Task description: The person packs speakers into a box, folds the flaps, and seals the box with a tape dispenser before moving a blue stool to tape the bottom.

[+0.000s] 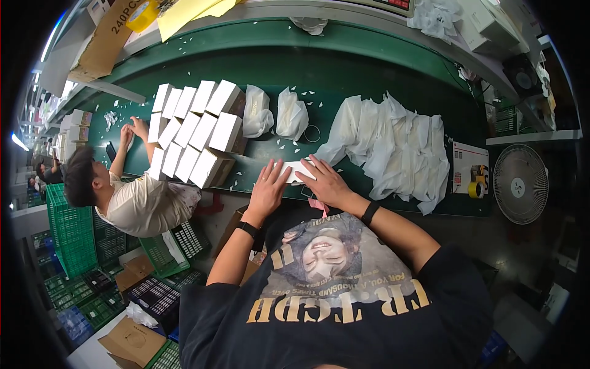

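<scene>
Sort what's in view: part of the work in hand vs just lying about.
Likely in the work:
- left hand and right hand, both on a white box
- rows of white boxes
- white-wrapped bundles

Apparently just about:
- fan
- yellow sheets
- green crate

The left forearm (230,254) and right forearm (396,231) converge, with left fingers (276,170) and right fingers (318,166) outstretched, palms down.

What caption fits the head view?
Left hand and right hand on a white box, near rows of boxes and white-wrapped bundles on a green bench.
</scene>
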A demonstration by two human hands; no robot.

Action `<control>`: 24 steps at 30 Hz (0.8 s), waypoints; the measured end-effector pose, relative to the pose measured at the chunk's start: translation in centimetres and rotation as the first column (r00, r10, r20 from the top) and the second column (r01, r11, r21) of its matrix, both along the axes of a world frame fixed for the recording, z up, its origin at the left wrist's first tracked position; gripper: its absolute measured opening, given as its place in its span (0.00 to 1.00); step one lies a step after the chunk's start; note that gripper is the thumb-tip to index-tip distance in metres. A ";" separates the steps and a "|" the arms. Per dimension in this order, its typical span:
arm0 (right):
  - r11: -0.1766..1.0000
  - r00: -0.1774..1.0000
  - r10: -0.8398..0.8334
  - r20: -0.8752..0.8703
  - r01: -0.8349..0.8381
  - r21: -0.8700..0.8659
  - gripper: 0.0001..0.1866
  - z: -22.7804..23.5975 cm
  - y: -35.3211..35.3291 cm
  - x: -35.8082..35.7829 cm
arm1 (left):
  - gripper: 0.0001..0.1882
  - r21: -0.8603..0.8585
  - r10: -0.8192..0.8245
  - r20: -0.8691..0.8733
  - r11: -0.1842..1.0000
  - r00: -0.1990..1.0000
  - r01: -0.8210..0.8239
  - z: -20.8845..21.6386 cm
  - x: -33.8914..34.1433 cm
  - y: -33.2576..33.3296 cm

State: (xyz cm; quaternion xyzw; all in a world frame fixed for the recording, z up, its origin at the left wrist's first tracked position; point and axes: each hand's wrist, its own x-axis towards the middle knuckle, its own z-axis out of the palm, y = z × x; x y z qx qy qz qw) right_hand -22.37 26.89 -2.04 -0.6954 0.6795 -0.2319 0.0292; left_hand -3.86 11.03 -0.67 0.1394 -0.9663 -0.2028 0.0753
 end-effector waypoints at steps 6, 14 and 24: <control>1.000 0.995 0.031 0.099 -0.030 -0.006 0.24 0.0 -0.6 -0.3 | 0.26 0.064 -0.071 0.013 0.995 0.997 0.070 -0.3 -0.3 -0.9; 0.997 0.999 0.052 0.016 -0.051 -0.058 0.25 -0.7 -0.6 -0.4 | 0.28 0.039 -0.134 0.007 0.990 0.991 0.133 -1.0 -0.2 -1.2; 0.997 0.996 0.048 -0.081 -0.053 -0.055 0.24 -0.7 -0.7 -0.7 | 0.29 0.056 -0.171 0.004 0.984 0.985 0.170 -0.6 -0.6 -1.6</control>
